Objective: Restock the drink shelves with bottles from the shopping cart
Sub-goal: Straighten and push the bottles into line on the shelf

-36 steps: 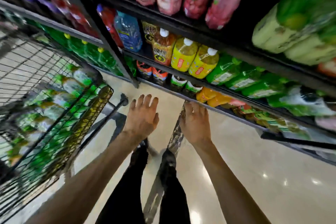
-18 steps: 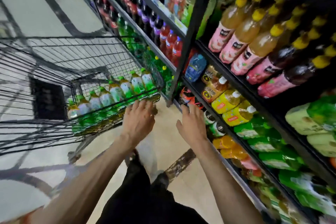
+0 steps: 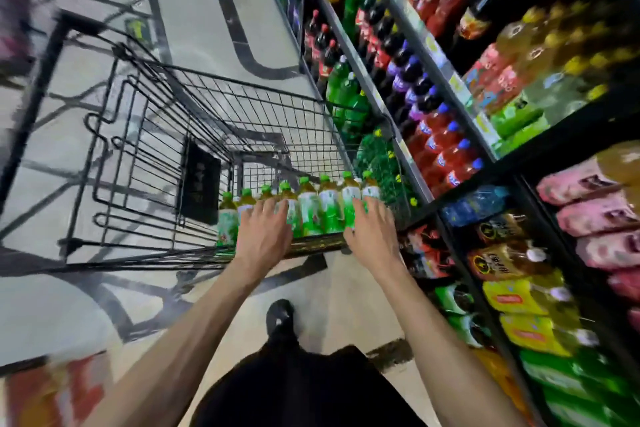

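Item 1: shopping cart (image 3: 194,135), black wire, centre-left of the frame, standing on the pale floor (image 3: 214,3) just beside the drink shelves (image 3: 408,149).

Item 2: green-capped bottles (image 3: 320,204), amber drink, green-and-white labels, one row upright along the cart's near end at frame centre. I cannot read the label print.

Item 3: my left hand (image 3: 265,236), fingers spread loosely, over the row's left bottles; no bottle enclosed. Contact I cannot confirm.

Item 4: my right hand (image 3: 372,232), fingers likewise spread, at the row's right end; nothing clasped.

Item 5: shelf stock, right half of the frame: red soda bottles with blue caps (image 3: 446,156), dark cola bottles with red labels (image 3: 325,48), yellow-labelled bottles (image 3: 526,298), pink-labelled bottles (image 3: 588,204). Brand lettering blurred, unreadable.

Item 6: dark plaque (image 3: 200,184) on the cart's inner wall, faint characters, illegible.
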